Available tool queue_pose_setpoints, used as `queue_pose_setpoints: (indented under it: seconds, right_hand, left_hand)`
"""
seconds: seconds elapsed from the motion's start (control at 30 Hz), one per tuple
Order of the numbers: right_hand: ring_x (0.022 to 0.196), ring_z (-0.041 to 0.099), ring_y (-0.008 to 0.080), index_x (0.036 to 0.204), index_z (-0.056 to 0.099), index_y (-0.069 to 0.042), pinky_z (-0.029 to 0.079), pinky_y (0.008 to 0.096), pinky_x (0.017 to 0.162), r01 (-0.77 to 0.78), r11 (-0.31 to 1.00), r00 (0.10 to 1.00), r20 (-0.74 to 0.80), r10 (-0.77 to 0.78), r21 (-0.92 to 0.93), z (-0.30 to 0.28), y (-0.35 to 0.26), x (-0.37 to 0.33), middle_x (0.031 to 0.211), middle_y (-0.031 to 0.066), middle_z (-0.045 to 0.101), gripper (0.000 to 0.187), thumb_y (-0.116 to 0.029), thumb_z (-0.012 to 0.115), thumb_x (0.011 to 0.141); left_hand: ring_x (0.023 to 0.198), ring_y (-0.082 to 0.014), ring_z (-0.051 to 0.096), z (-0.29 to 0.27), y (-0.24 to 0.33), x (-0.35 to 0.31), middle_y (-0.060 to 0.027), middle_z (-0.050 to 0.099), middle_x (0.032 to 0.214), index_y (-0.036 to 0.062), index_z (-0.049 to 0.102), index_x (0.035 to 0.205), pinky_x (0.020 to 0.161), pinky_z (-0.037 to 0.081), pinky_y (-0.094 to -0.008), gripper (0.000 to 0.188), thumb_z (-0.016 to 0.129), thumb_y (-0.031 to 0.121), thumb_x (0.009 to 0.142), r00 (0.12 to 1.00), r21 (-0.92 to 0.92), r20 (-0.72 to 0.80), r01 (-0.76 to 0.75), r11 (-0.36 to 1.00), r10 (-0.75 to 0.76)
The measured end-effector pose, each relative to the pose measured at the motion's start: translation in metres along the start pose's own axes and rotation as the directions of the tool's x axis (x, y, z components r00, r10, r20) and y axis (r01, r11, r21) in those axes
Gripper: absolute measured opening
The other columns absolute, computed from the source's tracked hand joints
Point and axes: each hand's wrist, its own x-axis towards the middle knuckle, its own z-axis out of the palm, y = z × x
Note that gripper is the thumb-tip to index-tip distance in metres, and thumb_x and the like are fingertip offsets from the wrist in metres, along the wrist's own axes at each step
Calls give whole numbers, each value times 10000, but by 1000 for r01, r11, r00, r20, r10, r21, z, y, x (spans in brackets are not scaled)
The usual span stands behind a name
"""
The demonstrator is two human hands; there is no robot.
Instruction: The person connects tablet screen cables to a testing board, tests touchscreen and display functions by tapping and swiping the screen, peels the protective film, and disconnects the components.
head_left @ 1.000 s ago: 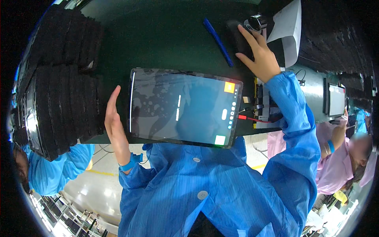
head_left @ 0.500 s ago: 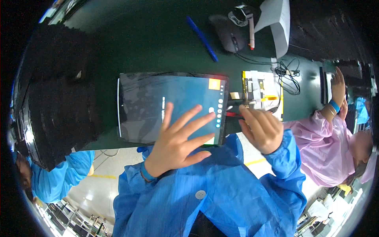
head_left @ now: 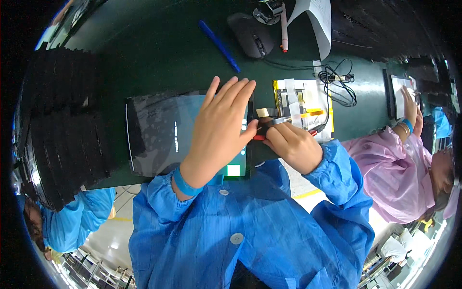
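Note:
A tablet-like screen panel (head_left: pixel 154 135) lies lit on the dark green bench in front of me, with a dark left part and a blue right part. My left hand (head_left: pixel 219 118) is stretched flat over its right part, fingers straight and thumb pointing to the panel's right edge. Beside that edge my right hand (head_left: pixel 296 147) is closed, its fingertips bent down at a small dark and red connector piece (head_left: pixel 260 137). What the fingers grip there is hidden. Just beyond them sits a taped battery-and-board assembly (head_left: pixel 298 98) with an orange ribbon cable (head_left: pixel 313 113).
A blue pen (head_left: pixel 219 45), a dark mouse (head_left: pixel 250 36) and a pinkish pen (head_left: pixel 284 31) lie at the back. Coiled black cable (head_left: pixel 339 84) rests right of the board. Black stacked pieces (head_left: pixel 62 120) rise at left. A co-worker in pink (head_left: pixel 390 178) works at right.
The whole view has shifted, so the bench things sit further left. My left hand has slid toward the panel's far right, fingers drawn closer together. My right hand stays by the connector.

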Motion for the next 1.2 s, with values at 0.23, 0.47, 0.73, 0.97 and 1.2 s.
queue_pose_setpoints:
  seconds: [0.23, 0.47, 0.73, 0.97, 1.2]
  right_hand:
    - [669, 611, 200, 823, 497, -41, 508, 315, 568, 121, 992, 987, 97, -125, 45, -4, 17, 2, 717, 62, 525, 136, -118, 588, 758]
    - [664, 619, 199, 827, 496, -43, 511, 319, 557, 157, 986, 977, 134, -164, 60, -6, 22, 5, 725, 65, 538, 133, -126, 583, 770]
    - [685, 620, 208, 830, 496, -34, 517, 317, 565, 186, 978, 971, 132, -198, 97, -7, 25, 0, 752, 74, 543, 144, -121, 594, 769]
    - [825, 656, 245, 799, 516, -2, 553, 311, 644, 177, 976, 977, 96, -189, 124, -17, 17, -5, 1019, 172, 617, 150, -89, 619, 732]
    - [814, 655, 270, 779, 563, -20, 533, 319, 641, -169, 974, 971, -145, 190, 148, -49, 29, -48, 1067, 175, 649, 213, 25, 735, 662]
  left_hand:
    - [1238, -297, 458, -1, -3, 4, -142, 520, 1288, 59, 473, 1284, 1125, 207, -487, 606, 678, 135, 719, 1000, -8, 20, 5, 1000, -5]
    - [1239, -291, 459, 0, -5, 5, -139, 519, 1288, 67, 463, 1291, 1129, 192, -489, 613, 681, 141, 722, 999, -5, 30, 13, 1000, -13]
    - [1242, -290, 454, 0, -6, 3, -132, 513, 1296, 69, 462, 1289, 1131, 188, -488, 602, 682, 147, 734, 1000, 18, 22, 11, 1000, -11]
    - [1296, -293, 400, -21, 0, -3, -142, 450, 1373, 54, 393, 1375, 1131, 181, -482, 753, 724, 225, 721, 999, 35, 39, -15, 999, 13]
    - [1379, -287, 272, -42, 4, -52, -94, 292, 1491, 127, 293, 1449, 1138, 140, -511, 1010, 821, 304, 606, 960, 73, 265, 73, 995, -90]
